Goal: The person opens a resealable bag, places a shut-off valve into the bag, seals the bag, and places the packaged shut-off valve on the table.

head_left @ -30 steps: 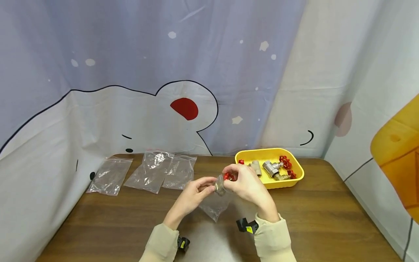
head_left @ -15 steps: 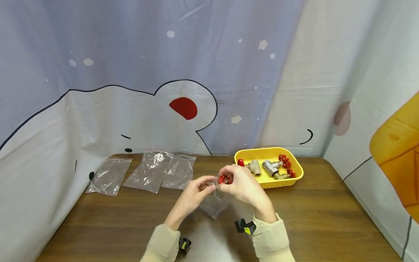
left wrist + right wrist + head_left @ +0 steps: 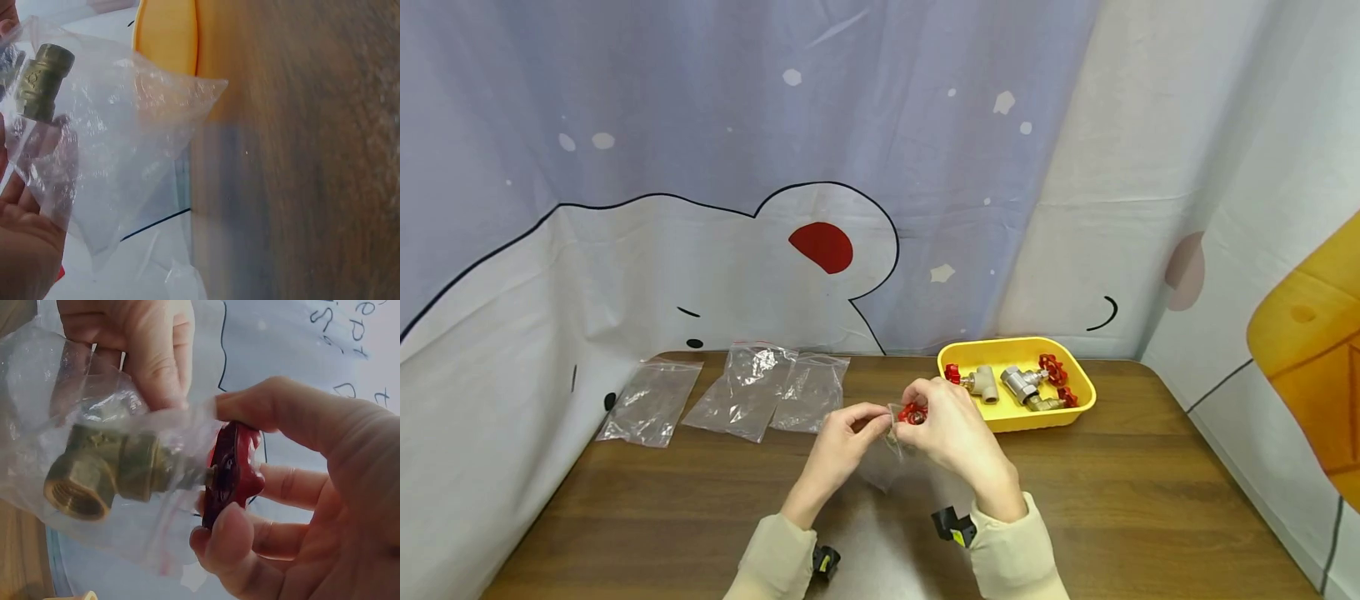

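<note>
My right hand (image 3: 951,429) grips the red handwheel (image 3: 240,465) of a brass gate valve (image 3: 84,481) between thumb and fingers. The threaded brass body is inside a clear zip bag (image 3: 125,119), while the wheel stays outside its mouth. With thumb and fingers my left hand (image 3: 842,442) pinches the bag's edge beside the opening. In the left wrist view the brass body (image 3: 45,81) shows through the plastic, and the bag's lower corner hangs free below the hands. Both hands are raised above the table, close together.
Behind the right hand stands a yellow tray (image 3: 1007,425) with several valves, among them a grey tee-shaped one (image 3: 985,383) and a silver one (image 3: 1021,385). Flat clear bags (image 3: 651,404) lie at the back left of the wooden table (image 3: 1112,500). A printed curtain (image 3: 925,167) borders the back.
The valve and my right hand have moved slightly left and down, with the valve body going into the bag. The left hand keeps its pinch on the bag near the same spot.
</note>
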Motion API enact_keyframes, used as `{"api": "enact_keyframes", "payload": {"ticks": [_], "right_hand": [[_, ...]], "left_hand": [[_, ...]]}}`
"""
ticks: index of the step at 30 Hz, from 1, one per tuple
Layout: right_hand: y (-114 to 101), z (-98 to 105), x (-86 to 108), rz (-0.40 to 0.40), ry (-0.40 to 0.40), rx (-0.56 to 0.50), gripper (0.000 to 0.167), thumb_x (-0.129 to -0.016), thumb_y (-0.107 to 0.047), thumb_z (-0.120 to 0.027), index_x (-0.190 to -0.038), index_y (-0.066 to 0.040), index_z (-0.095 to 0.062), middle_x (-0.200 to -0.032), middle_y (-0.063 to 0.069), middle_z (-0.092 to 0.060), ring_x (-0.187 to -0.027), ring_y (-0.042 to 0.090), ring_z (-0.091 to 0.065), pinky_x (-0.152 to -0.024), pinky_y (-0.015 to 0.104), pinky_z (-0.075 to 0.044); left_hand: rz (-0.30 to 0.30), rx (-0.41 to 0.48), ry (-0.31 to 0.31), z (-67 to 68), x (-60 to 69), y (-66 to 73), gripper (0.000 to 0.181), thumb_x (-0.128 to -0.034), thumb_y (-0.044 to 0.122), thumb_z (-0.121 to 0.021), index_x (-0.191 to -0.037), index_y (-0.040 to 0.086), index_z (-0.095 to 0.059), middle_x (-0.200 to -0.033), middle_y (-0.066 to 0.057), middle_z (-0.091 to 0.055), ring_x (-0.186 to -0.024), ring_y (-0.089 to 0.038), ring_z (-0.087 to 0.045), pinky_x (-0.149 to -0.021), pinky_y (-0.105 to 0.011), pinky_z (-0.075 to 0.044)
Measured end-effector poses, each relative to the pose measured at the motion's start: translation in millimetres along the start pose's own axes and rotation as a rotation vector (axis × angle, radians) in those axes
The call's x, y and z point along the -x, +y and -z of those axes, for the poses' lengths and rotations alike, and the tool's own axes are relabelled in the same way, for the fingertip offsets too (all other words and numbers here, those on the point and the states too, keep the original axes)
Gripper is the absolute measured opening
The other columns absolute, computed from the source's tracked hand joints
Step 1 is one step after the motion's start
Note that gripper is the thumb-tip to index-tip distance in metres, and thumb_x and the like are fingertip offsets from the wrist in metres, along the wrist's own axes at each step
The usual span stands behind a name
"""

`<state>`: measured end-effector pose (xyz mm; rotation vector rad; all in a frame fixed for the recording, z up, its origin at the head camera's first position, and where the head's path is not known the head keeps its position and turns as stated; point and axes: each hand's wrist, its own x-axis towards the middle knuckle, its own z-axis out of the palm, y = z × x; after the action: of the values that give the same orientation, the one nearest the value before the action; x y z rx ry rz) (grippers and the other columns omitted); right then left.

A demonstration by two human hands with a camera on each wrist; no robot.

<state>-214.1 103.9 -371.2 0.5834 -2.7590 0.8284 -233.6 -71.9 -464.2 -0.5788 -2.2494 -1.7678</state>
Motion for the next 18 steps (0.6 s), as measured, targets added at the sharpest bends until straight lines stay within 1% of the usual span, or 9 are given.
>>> {"api": "enact_keyframes", "payload": {"ticks": [4, 7, 10, 13, 18], "right_hand": [[-2.5, 0.9, 0.6, -0.007, 0.004, 0.008, 0.023, -0.073, -0.019, -0.08, -0.089, -0.011, -0.067, -0.075, -0.003, -0.057, -0.072, 0.017, -0.051, -0.069, 0.034, -0.042], [-1.7, 0.0, 0.2, 0.0, 0.001, -0.014, 0.021, -0.073, -0.019, -0.08, -0.088, -0.01, -0.067, -0.073, -0.004, -0.059, -0.068, 0.014, -0.052, -0.065, 0.032, -0.043], [0.2, -1.9, -0.4, 0.0, -0.006, -0.041, 0.019, -0.073, -0.017, -0.079, -0.086, -0.01, -0.067, -0.072, -0.005, -0.062, -0.065, 0.012, -0.053, -0.063, 0.031, -0.045], [2.3, -2.9, -0.7, -0.012, -0.017, -0.058, 0.019, -0.073, -0.017, -0.078, -0.087, -0.011, -0.067, -0.075, -0.004, -0.064, -0.067, 0.012, -0.055, -0.064, 0.031, -0.046], [6.4, -2.5, -1.5, -0.03, -0.045, -0.08, 0.021, -0.074, -0.02, -0.079, -0.09, -0.013, -0.067, -0.081, -0.004, -0.067, -0.072, 0.013, -0.059, -0.067, 0.032, -0.048]], "left_hand": [[0.011, 0.0, 0.055, -0.3, -0.2, 1.0, 0.011, -0.0911, 0.016, -0.071, -0.096, 0.007, -0.075, -0.085, 0.002, -0.071, -0.075, -0.009, -0.064, -0.066, -0.024, -0.052], [0.013, -0.009, 0.057, -0.9, 0.0, 1.7, 0.012, -0.0911, 0.017, -0.071, -0.095, 0.007, -0.076, -0.086, 0.002, -0.072, -0.075, -0.009, -0.064, -0.066, -0.024, -0.051], [0.011, -0.017, 0.033, -1.2, 0.7, 2.1, 0.013, -0.0915, 0.018, -0.071, -0.096, 0.007, -0.076, -0.088, 0.001, -0.072, -0.077, -0.01, -0.064, -0.067, -0.024, -0.051], [0.004, -0.012, 0.001, -1.6, 0.8, 1.3, 0.014, -0.0918, 0.018, -0.07, -0.099, 0.007, -0.075, -0.092, 0.0, -0.073, -0.081, -0.009, -0.064, -0.07, -0.025, -0.052], [0.006, 0.023, -0.076, -1.3, 0.9, 0.2, 0.02, -0.0935, 0.013, -0.067, -0.111, 0.003, -0.072, -0.105, -0.006, -0.072, -0.093, -0.012, -0.065, -0.079, -0.026, -0.052]]}}
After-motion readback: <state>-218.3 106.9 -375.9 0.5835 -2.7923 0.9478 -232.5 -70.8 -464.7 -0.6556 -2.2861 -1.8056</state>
